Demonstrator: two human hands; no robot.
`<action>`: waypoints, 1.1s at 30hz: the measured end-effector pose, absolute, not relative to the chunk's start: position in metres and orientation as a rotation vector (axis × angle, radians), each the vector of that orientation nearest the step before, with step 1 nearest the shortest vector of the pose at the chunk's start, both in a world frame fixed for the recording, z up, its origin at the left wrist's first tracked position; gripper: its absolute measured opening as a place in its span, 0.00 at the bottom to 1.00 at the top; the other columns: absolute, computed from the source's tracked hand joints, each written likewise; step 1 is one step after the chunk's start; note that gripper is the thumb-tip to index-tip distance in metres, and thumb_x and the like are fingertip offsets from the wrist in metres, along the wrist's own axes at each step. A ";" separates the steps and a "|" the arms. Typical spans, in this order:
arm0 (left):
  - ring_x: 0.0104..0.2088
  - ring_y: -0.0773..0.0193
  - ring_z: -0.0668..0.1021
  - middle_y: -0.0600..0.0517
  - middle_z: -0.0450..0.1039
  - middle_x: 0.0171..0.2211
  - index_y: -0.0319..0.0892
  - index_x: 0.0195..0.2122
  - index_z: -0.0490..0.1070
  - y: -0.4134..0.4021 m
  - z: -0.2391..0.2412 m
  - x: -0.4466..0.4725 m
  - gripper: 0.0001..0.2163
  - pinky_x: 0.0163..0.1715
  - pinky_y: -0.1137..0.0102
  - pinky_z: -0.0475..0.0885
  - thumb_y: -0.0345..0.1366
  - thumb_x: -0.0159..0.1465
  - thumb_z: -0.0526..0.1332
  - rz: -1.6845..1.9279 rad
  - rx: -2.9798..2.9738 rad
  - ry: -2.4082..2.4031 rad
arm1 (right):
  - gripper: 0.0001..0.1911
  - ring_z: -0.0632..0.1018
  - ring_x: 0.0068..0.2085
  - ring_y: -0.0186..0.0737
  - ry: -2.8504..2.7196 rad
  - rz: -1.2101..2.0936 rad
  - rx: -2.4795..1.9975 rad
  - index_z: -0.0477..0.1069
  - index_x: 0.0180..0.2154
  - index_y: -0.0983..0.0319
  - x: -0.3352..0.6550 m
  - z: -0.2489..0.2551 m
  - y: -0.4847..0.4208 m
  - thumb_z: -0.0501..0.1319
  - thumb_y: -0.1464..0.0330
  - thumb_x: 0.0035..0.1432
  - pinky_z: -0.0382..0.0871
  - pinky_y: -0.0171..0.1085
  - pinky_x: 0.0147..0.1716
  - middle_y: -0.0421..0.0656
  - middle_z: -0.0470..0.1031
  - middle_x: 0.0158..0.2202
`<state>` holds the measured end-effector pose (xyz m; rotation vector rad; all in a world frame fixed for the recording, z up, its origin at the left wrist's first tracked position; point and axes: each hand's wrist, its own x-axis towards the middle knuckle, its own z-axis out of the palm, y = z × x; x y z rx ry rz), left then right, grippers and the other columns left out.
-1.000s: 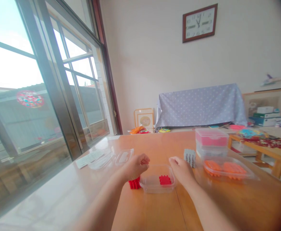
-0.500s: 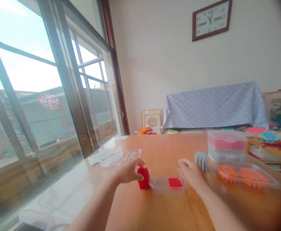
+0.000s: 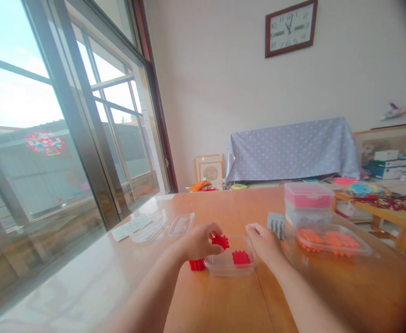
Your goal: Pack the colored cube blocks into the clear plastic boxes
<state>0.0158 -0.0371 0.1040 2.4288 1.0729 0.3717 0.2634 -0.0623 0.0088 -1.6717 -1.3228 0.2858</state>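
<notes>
Between thumb and fingers, my left hand pinches a red notched-edge piece above a clear plastic container. Inside the container lies another red notched piece, flat on the bottom. A stack of red notched pieces stands on the table just left of the container, partly hidden by my left hand. My right hand is at the container's right rim with its fingers curled in; whether they grip anything is hidden.
Behind my right hand stands a stack of grey notched pieces. Farther right are a clear container of orange pieces and stacked boxes with pink contents. Clear lids and a paper sheet lie at the left by the window.
My left hand has lifted a red piece off the stack and carried it right, over the container. The right hand stays by the rim. The whole view has shifted to the right.
</notes>
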 end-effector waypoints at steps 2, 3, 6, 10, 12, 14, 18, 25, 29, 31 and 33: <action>0.42 0.59 0.77 0.52 0.76 0.44 0.47 0.47 0.73 -0.037 0.095 0.037 0.20 0.39 0.70 0.72 0.43 0.53 0.68 0.292 2.433 1.055 | 0.18 0.78 0.35 0.42 -1.320 0.287 -1.667 0.78 0.36 0.57 0.263 0.010 -0.063 0.52 0.57 0.63 0.65 0.36 0.37 0.42 0.80 0.31; 0.42 0.59 0.77 0.52 0.76 0.44 0.47 0.46 0.73 -0.037 0.089 0.047 0.20 0.39 0.70 0.72 0.42 0.52 0.68 0.269 2.439 1.050 | 0.18 0.78 0.35 0.42 -1.319 0.287 -1.663 0.78 0.36 0.57 0.263 0.011 -0.064 0.52 0.57 0.63 0.65 0.36 0.36 0.42 0.80 0.31; 0.41 0.57 0.78 0.52 0.77 0.44 0.48 0.45 0.73 -0.034 0.073 0.068 0.20 0.38 0.69 0.73 0.42 0.50 0.69 0.182 2.435 1.058 | 0.18 0.78 0.35 0.42 -1.319 0.289 -1.648 0.78 0.35 0.58 0.264 0.013 -0.065 0.52 0.57 0.63 0.65 0.36 0.35 0.42 0.80 0.31; 0.41 0.57 0.78 0.52 0.77 0.45 0.47 0.46 0.73 -0.030 0.059 0.078 0.22 0.37 0.69 0.73 0.43 0.49 0.69 0.157 2.413 1.068 | 0.18 0.77 0.35 0.42 -1.313 0.283 -1.630 0.77 0.32 0.59 0.263 0.015 -0.066 0.52 0.58 0.62 0.65 0.35 0.34 0.41 0.79 0.30; 0.41 0.57 0.78 0.51 0.77 0.46 0.47 0.48 0.73 -0.028 0.055 0.077 0.22 0.37 0.69 0.73 0.42 0.50 0.68 0.185 2.400 1.077 | 0.18 0.77 0.34 0.42 -1.299 0.280 -1.627 0.77 0.32 0.59 0.263 0.016 -0.066 0.52 0.58 0.62 0.65 0.35 0.34 0.41 0.79 0.29; 0.42 0.58 0.79 0.51 0.77 0.46 0.46 0.49 0.73 -0.027 0.053 0.074 0.22 0.38 0.70 0.73 0.41 0.53 0.66 0.206 2.402 1.080 | 0.18 0.77 0.34 0.41 -1.287 0.282 -1.623 0.77 0.33 0.58 0.262 0.017 -0.066 0.52 0.58 0.62 0.65 0.35 0.34 0.41 0.79 0.30; 0.40 0.59 0.79 0.50 0.78 0.44 0.44 0.46 0.74 -0.027 0.054 0.068 0.16 0.37 0.70 0.72 0.36 0.56 0.61 0.221 2.433 1.107 | 0.18 0.77 0.34 0.41 -1.290 0.281 -1.608 0.78 0.34 0.58 0.262 0.019 -0.068 0.52 0.59 0.62 0.65 0.35 0.35 0.41 0.80 0.30; 0.38 0.58 0.79 0.52 0.79 0.40 0.47 0.40 0.75 -0.035 0.058 0.071 0.13 0.33 0.71 0.70 0.32 0.54 0.59 0.161 2.440 1.179 | 0.18 0.77 0.34 0.41 -1.293 0.277 -1.603 0.76 0.31 0.58 0.261 0.020 -0.068 0.52 0.58 0.62 0.66 0.35 0.35 0.41 0.79 0.29; 0.39 0.58 0.78 0.52 0.79 0.39 0.48 0.41 0.75 -0.040 0.061 0.073 0.13 0.33 0.71 0.71 0.33 0.55 0.59 0.168 2.384 1.212 | 0.19 0.78 0.34 0.42 -1.295 0.293 -1.605 0.77 0.33 0.59 0.263 0.019 -0.067 0.52 0.57 0.62 0.67 0.35 0.35 0.41 0.79 0.30; 0.39 0.59 0.78 0.52 0.79 0.40 0.47 0.41 0.75 -0.042 0.064 0.070 0.12 0.34 0.70 0.71 0.33 0.56 0.58 0.200 2.378 1.186 | 0.19 0.77 0.34 0.41 -1.297 0.288 -1.615 0.77 0.31 0.59 0.264 0.018 -0.066 0.52 0.57 0.62 0.66 0.35 0.35 0.41 0.79 0.29; 0.40 0.59 0.78 0.52 0.79 0.41 0.46 0.41 0.74 -0.042 0.069 0.063 0.12 0.36 0.70 0.72 0.33 0.56 0.58 0.248 2.378 1.146 | 0.18 0.77 0.33 0.41 -1.296 0.284 -1.622 0.77 0.31 0.59 0.264 0.018 -0.066 0.53 0.58 0.62 0.66 0.35 0.35 0.41 0.80 0.30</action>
